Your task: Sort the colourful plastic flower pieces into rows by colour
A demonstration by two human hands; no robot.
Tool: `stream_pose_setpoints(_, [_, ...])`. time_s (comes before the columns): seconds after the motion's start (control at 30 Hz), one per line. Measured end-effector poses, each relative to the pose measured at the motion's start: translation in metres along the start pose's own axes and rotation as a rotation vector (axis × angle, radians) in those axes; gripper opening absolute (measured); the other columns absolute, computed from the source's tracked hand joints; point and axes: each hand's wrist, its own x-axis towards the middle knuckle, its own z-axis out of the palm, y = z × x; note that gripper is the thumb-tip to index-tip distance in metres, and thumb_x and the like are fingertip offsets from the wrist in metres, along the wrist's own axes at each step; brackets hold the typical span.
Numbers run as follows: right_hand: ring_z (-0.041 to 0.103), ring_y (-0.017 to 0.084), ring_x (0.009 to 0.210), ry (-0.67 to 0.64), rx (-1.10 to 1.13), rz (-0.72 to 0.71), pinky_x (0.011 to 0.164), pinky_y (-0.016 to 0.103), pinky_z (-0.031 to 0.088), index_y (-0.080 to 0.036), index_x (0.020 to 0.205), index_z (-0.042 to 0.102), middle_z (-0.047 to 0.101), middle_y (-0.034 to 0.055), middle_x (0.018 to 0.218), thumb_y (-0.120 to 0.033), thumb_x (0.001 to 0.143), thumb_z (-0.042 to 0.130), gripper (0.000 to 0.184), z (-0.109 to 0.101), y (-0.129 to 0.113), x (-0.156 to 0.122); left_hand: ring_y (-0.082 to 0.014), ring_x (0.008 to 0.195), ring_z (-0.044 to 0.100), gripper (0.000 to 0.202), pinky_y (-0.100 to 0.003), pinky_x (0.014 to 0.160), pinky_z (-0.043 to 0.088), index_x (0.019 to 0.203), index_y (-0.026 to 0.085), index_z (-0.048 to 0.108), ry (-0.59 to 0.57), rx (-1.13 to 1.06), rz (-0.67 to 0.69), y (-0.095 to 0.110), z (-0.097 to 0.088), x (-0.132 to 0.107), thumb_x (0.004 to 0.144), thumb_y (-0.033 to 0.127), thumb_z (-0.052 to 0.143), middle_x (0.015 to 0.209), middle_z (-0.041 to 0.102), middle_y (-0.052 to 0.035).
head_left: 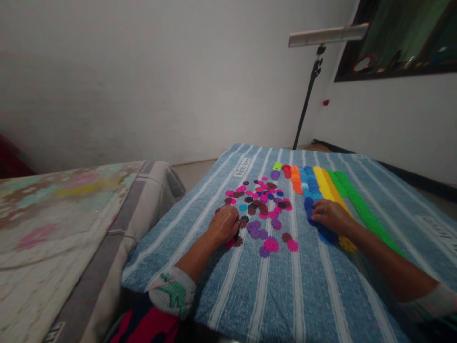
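Note:
Loose plastic snowflake discs (271,244), in pink, purple, brown, black and blue, lie in a scattered pile on the striped cloth. At the pile's left edge is my left hand (224,223), its fingers curled down over dark discs; what is between them is hidden. My right hand (330,215) reaches in from the right, fingers pinched at a dark blue disc (309,208) in the blue row. Beside that row lie an overlapping yellow row (324,182) and a long green row (371,215). A yellow disc (347,244) shows below my right wrist.
Shorter orange (296,180) and red (286,170) groups lie farther back, near a lime disc (277,166). The blue striped cloth (246,290) covers the table. A second covered surface (71,228) stands left, across a gap. Behind stands a lamp on a pole (306,102).

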Motion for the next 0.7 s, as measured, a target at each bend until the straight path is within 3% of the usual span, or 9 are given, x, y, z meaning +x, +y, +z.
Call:
stream_pose_setpoints(0.3, [0.062,0.021,0.099,0.032,-0.129,-0.055,0.085,0.028,0.045,-0.022,0.086,0.076,0.071,0.0054,0.100,-0.028,0.082,0.060,0.018,-0.003,-0.017,0.012,-0.0224,0.098,0.059,0.015,-0.034,0.094,0.044,0.072,0.015,0.064,-0.018,-0.002,-0.002,-0.001,0.003,0.001,0.080,0.016,0.051,0.093,0.066,-0.0106])
stream_pose_setpoints(0.53, [0.064,0.022,0.095,0.063,-0.099,0.015,0.080,0.028,0.045,-0.018,0.086,0.077,0.072,0.0106,0.095,-0.026,0.089,0.052,0.026,0.009,-0.052,0.069,-0.0217,0.093,0.059,0.015,-0.034,0.091,0.044,0.068,0.016,0.063,-0.018,-0.035,0.008,-0.001,0.002,0.000,0.079,0.015,0.053,0.087,0.066,-0.0094])
stream_pose_setpoints(0.7, [0.066,0.022,0.092,0.053,-0.120,0.079,0.076,0.028,0.046,-0.017,0.090,0.077,0.072,0.0118,0.092,-0.031,0.090,0.052,0.029,0.027,-0.062,0.100,-0.0232,0.096,0.060,0.013,-0.035,0.092,0.045,0.071,0.015,0.063,-0.040,-0.016,-0.011,0.001,0.002,-0.001,0.079,0.016,0.053,0.090,0.066,-0.0106])
